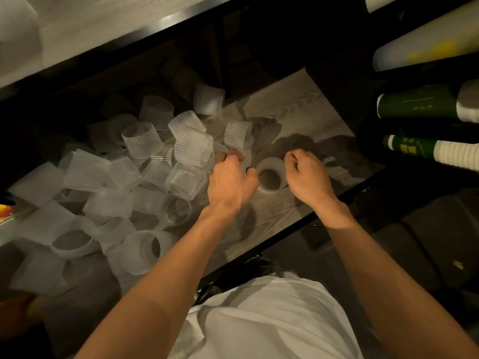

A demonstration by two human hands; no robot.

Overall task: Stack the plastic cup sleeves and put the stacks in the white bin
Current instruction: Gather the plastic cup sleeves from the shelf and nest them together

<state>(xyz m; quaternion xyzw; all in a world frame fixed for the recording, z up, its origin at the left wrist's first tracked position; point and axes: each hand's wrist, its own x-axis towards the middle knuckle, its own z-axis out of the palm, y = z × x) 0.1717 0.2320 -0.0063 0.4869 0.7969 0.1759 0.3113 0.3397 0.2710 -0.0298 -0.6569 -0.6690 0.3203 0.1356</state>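
I saw a loose heap of translucent, ribbed cup sleeves (191, 149) tumbled every way across the table's (298, 104) left half. One sleeve (270, 174) sat apart near the front edge, seemingly mouth-up.

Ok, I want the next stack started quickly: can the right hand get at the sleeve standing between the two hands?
Probably yes. The sleeve stands alone on the table right beside the right hand, nothing between them; the left hand flanks its other side.

I take this for a drink shop's back area: long stacks of paper cups (429, 149) lie at right, and ribbed plastic sleeves (111, 182) heap the wood-grain table (298, 104).
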